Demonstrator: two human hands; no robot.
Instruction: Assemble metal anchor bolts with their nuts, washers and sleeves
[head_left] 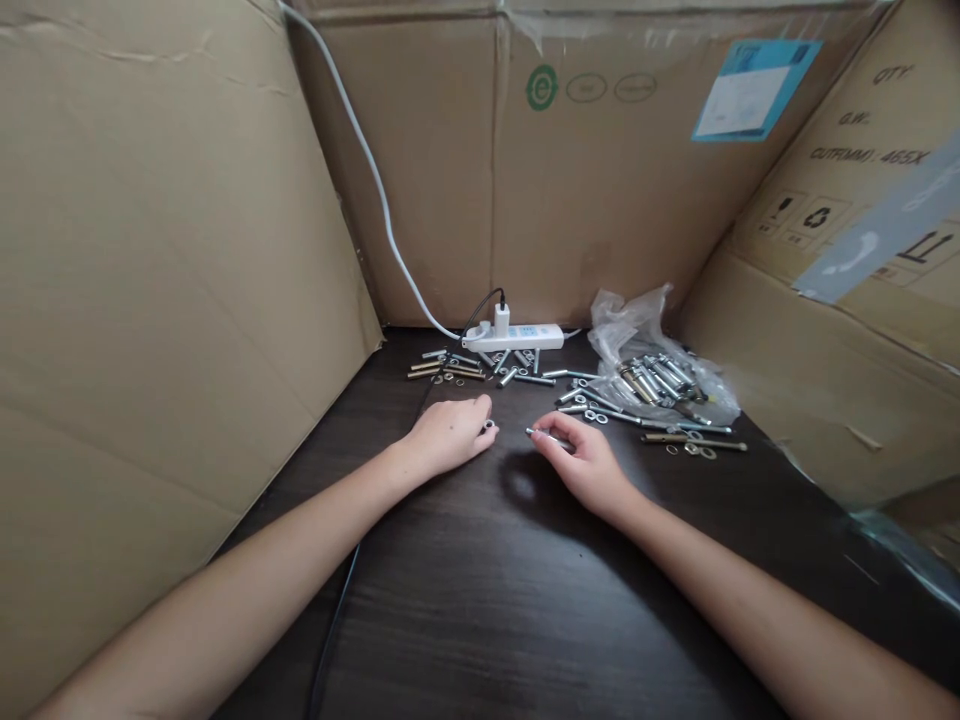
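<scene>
Our right hand (589, 465) has its fingers closed around a metal bolt (553, 438), whose tip pokes out past them toward our left. The fingers of our left hand (454, 432) pinch a small nut (489, 425) just above the dark tabletop (480, 590). Beyond both hands' fingers lie loose bolts and washers (517, 372); farther to the right of our right fingers, a clear plastic bag (630, 330) holds more bolts.

Two bare hands (589, 465); one power strip (555, 339); one plastic bag (619, 325); one blue label (757, 90); three cardboard walls (450, 180), left, far and right; bolts (534, 379), nuts (590, 415) and washers (707, 453), too crowded to count.
</scene>
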